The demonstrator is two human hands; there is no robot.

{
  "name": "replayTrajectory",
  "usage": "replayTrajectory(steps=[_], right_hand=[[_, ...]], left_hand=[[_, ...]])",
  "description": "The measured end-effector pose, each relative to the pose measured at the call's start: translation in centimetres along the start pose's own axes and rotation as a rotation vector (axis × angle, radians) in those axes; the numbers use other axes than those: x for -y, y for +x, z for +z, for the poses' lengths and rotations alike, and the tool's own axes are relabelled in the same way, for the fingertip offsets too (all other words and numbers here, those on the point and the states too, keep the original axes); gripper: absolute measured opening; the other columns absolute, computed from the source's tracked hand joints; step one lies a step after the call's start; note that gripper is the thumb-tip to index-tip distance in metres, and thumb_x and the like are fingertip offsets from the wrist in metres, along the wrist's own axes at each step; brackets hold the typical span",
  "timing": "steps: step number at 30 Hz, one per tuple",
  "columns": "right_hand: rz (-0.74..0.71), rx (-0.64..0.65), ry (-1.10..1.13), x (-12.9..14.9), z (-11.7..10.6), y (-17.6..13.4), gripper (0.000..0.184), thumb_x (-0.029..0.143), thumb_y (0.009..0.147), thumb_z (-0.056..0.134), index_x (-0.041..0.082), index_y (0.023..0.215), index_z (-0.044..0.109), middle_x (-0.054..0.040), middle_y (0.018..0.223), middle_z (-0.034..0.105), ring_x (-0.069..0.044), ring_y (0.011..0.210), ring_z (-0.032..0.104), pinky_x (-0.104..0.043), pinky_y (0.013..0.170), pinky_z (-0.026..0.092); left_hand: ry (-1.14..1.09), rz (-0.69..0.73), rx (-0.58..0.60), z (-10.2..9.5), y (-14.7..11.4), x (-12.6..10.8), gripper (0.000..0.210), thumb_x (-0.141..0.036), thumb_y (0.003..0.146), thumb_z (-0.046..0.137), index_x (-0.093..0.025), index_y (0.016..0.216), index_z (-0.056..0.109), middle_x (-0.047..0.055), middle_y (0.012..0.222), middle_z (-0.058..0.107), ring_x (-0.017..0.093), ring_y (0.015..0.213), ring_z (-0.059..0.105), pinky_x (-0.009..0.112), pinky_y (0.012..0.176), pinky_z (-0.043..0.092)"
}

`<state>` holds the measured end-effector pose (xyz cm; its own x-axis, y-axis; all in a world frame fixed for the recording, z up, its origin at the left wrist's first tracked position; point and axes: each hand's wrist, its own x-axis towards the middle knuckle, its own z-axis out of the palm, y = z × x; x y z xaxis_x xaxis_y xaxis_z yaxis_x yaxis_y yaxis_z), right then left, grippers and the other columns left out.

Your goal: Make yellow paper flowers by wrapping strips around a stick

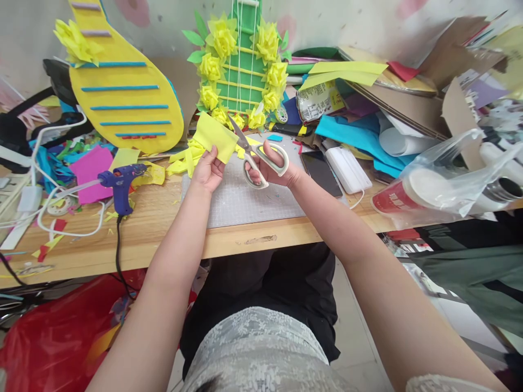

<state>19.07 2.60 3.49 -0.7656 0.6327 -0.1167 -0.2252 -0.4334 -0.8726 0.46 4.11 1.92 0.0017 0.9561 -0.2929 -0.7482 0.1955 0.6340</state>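
Between the thumb and fingers of my left hand (pixel 210 170) is a piece of yellow paper (pixel 216 137), raised over the table. My right hand (pixel 274 166) has its fingers through the white handles of a pair of scissors (pixel 246 144). The blades point up and to the left, close by the paper's right edge; whether they touch it I cannot tell. Below both hands lies a grey cutting mat (pixel 249 209). Yellow paper strips (pixel 186 159) are heaped just behind my left hand. A green paper guitar (pixel 241 71) edged with yellow paper flowers stands at the back.
A yellow guitar shape (pixel 131 100) leans at the left, with a blue glue gun (pixel 121 188) in front. On the right are a phone (pixel 321 173), a white power bank (pixel 348 170) and a bagged red cup (pixel 402 193). Cardboard and coloured paper (pixel 359 133) pile up behind.
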Motion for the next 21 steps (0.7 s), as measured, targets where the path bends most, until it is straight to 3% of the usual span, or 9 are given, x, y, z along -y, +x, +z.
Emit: replayTrajectory(steps=[4,10,21], right_hand=[[0.015,-0.036,0.001,-0.4,0.0,0.2,0.064,0.070,0.082,0.017,0.014,0.080,0.049,0.0040,0.052,0.043,-0.006,0.043,0.041,-0.018,0.041,0.034],[-0.031,0.027,-0.003,-0.9,-0.9,0.1,0.053,0.062,0.087,0.028,0.013,0.081,0.049,0.0053,0.051,0.042,-0.004,0.042,0.039,-0.016,0.040,0.033],[0.023,0.081,-0.054,-1.0,-1.7,-0.8,0.066,0.071,0.082,0.016,0.014,0.083,0.051,0.0001,0.058,0.049,-0.009,0.050,0.049,-0.021,0.048,0.039]], left_hand=[[-0.005,0.011,-0.008,-0.2,0.2,0.0,0.019,-0.012,0.087,0.050,-0.018,0.099,0.065,0.003,0.088,0.074,0.010,0.084,0.069,0.015,0.081,0.052],[0.001,0.021,-0.012,-0.2,0.3,0.0,0.021,-0.011,0.087,0.050,-0.017,0.101,0.064,0.002,0.085,0.074,0.009,0.080,0.070,0.015,0.082,0.052],[0.131,0.055,0.051,-0.6,0.4,0.2,0.022,-0.012,0.087,0.050,-0.016,0.103,0.063,0.002,0.087,0.074,0.008,0.078,0.069,0.016,0.081,0.053]])
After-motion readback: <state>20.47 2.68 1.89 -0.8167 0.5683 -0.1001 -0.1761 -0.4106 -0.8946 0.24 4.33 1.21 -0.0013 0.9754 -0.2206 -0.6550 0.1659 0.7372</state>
